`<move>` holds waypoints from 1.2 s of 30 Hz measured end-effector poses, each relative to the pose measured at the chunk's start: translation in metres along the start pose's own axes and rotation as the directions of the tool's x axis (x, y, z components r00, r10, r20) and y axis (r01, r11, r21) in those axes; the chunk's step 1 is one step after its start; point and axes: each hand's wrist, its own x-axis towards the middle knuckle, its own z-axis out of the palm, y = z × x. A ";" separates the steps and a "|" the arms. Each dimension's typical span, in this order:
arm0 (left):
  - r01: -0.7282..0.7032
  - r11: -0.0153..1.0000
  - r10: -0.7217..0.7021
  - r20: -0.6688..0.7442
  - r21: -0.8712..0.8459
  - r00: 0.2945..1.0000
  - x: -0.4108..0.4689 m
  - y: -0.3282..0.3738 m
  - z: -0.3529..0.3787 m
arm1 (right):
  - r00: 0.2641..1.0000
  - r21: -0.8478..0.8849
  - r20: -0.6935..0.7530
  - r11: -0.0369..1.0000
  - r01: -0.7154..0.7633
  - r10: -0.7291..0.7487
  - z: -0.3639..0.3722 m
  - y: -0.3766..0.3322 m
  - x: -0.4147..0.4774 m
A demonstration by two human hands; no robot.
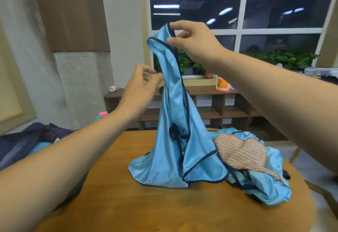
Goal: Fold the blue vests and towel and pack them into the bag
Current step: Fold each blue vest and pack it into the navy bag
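Nearest the lens, left forearm crossing low over the table (164, 209), ending in the left hand (141, 85) just left of the lifted vest (175, 122), about halfway up its height. Fingers curled, tips at or against the cloth's left edge; too blurred to tell whether pinching fabric or merely brushing it. Higher, at the vest's peak, right hand (193, 43) pinching the navy trim between thumb and fingertips, hanging the garment as a tall narrow cone, long axis near vertical, hem spread on the wood below. Right of that hem and touching it, a crumpled second vest (265, 186) with the striped towel (241, 153) lying on top. Far left of the lifted vest, beside the table, the dark bag (22, 144), something pale blue showing in it. Judged step: opening the garment out for a fold, not yet laid flat. Crux of the coming move: needs a second hold on the trim to spread the cloth sideways. Left hand plainly the nearer one, cloth lying just to its right, only a short sideways reach. Likely risk: glossy fabric slipping from so light a pinch.
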 end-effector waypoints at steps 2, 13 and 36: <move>0.000 0.996 0.004 0.046 -0.086 0.999 0.004 0.012 -0.004 | 0.999 -0.041 0.037 0.999 0.005 -0.004 0.006 0.002 -0.002; 0.147 0.980 -0.138 0.080 -0.133 0.987 0.037 -0.005 -0.032 | 0.994 -0.085 0.106 0.996 0.013 -0.004 0.017 0.020 -0.010; -0.031 0.983 0.051 0.111 -0.179 0.993 0.064 0.008 -0.049 | 0.938 -0.404 0.267 0.909 -0.099 0.220 0.079 0.079 -0.083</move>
